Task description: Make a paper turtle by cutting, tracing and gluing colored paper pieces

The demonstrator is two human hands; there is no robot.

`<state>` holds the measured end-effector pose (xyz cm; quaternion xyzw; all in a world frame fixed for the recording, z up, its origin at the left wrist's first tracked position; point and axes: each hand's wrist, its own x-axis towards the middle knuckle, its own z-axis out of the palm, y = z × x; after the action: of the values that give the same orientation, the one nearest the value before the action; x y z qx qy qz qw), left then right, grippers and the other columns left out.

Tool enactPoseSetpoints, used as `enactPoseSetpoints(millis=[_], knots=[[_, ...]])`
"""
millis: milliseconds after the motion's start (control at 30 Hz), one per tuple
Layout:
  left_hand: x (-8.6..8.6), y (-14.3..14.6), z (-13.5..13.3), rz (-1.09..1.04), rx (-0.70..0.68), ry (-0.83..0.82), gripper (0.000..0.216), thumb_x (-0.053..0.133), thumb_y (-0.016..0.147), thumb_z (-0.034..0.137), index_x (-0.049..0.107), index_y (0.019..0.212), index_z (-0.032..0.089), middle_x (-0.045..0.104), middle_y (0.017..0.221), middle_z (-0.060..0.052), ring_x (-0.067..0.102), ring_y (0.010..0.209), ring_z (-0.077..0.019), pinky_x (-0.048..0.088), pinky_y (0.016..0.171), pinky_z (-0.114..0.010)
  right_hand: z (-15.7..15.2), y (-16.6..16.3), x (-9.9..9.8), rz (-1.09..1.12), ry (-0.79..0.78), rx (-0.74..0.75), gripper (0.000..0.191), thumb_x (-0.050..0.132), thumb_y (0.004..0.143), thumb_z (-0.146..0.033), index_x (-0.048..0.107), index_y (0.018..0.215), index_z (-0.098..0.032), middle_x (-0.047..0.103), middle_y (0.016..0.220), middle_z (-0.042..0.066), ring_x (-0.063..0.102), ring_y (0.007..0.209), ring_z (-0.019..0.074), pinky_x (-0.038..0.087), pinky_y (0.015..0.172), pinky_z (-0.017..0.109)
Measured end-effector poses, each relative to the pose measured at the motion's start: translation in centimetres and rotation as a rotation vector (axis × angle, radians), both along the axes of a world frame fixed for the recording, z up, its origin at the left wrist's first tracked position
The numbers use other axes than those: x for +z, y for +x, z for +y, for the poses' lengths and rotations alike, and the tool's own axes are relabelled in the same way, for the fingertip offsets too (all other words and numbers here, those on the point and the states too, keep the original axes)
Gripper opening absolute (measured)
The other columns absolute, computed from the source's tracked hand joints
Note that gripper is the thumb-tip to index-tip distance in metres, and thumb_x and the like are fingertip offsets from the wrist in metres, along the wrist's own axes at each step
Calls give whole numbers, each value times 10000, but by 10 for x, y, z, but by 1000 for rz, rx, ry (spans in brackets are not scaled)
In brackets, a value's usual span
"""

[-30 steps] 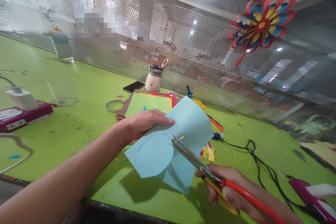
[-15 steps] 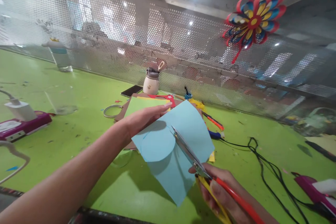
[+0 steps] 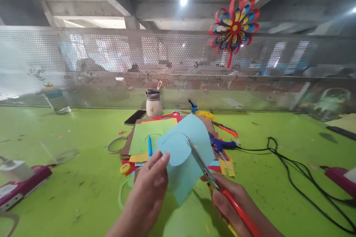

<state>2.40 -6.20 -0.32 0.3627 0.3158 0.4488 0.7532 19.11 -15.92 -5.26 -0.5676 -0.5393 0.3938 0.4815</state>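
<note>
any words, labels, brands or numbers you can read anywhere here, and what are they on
None can be read.
The light blue paper, the scissors, the cream bottle and the pink power strip show no legible print; any marks on them are too small or blurred.

A craft workshop: a green worktop [image 3: 69, 126] strewn with coloured paper sheets [image 3: 144, 135], perforated metal screen [image 3: 97, 63], hanging paper flower [image 3: 235, 24].

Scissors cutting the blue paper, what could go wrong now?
The metal scissors with red and yellow handles in the right hand cut close to the left hand pinching the light blue paper sheet; that hand could get nicked. The floppy paper may bend, so the curved cut could wander.
</note>
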Motion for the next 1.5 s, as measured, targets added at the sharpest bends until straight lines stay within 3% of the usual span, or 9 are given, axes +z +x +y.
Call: enactPoseSetpoints(millis=[167, 400, 533, 667, 967, 1167, 1500], knots=[[-4, 11, 10, 42, 62, 14, 266, 642, 730, 191, 640, 996, 177, 736, 972, -41, 675, 933, -231, 561, 681, -268, 3, -1, 1, -92, 67, -18, 531, 483, 823, -641, 584, 1042, -167, 257, 576, -69, 230, 496, 96, 182, 443, 240], [8, 14, 26, 220, -37, 110, 232, 657, 784, 265, 651, 991, 161, 751, 879, -60, 698, 791, -240, 550, 599, -285, 5, -5, 12, -168, 125, -63, 444, 576, 792, -575, 615, 964, -168, 372, 634, -45, 303, 545, 106, 270, 491, 236], [7, 14, 29, 225, -72, 205, 187, 635, 811, 297, 650, 970, 199, 751, 798, -22, 698, 786, -236, 545, 587, -280, 4, -2, 17, -86, 96, 11, 466, 524, 828, -588, 586, 1004, -160, 394, 676, -34, 335, 593, 114, 311, 539, 240], [1, 14, 30, 214, -88, 176, 258, 658, 793, 350, 638, 1010, 214, 746, 805, -9, 691, 745, -221, 525, 538, -257, 2, 3, 12, 137, -24, 113, 592, 409, 842, -671, 502, 1113, -152, 401, 657, -36, 417, 550, 109, 360, 509, 234], [-5, 15, 21, 22, -76, 144, 333, 700, 752, 284, 668, 1053, 146, 735, 927, -53, 665, 820, -206, 510, 631, -234, -5, -11, 20, 432, -90, 31, 626, 511, 773, -699, 515, 1101, -166, 528, 730, 7, 539, 643, 135, 431, 623, 283], [-11, 12, 22, 15, -74, 128, 305, 691, 746, 234, 684, 1036, 138, 730, 967, -61, 658, 842, -210, 513, 661, -244, 2, -10, 12, 418, -37, 59, 592, 447, 829, -673, 517, 1108, -156, 534, 740, 14, 513, 584, 115, 430, 574, 281], [-11, 15, 20, 42, -72, 128, 321, 692, 764, 321, 687, 1046, 167, 738, 914, -45, 665, 782, -214, 524, 621, -256, -1, -12, 2, 415, -51, -57, 609, 451, 840, -655, 486, 1155, -135, 582, 729, 25, 510, 543, 110, 420, 542, 265]])
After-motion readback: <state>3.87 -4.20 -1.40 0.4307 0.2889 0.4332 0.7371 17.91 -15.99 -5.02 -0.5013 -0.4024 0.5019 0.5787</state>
